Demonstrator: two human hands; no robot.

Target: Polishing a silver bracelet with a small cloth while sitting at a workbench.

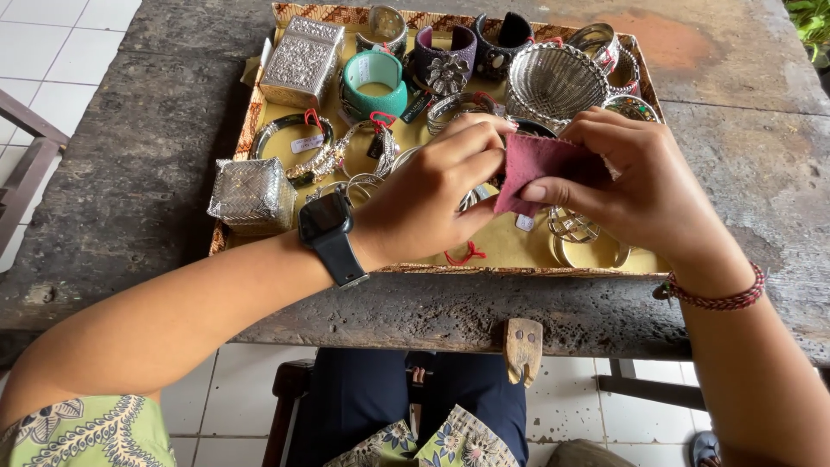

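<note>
My left hand [437,190] and my right hand [631,177] meet above a shallow woven-edged tray [251,117] of jewellery. Between the fingers of my right hand is a small dark red cloth [536,164], folded over something held by my left hand. That item is mostly hidden; a red tag string [465,256] hangs below it. A black smartwatch [328,229] sits on my left wrist and a red braided bracelet [713,298] on my right.
The tray holds several bangles, among them a teal cuff [373,82] and a purple cuff [443,60], plus a silver wire basket [553,82], an embossed silver box [301,60] and a woven silver box [252,192]. It rests on a dark weathered table [130,164].
</note>
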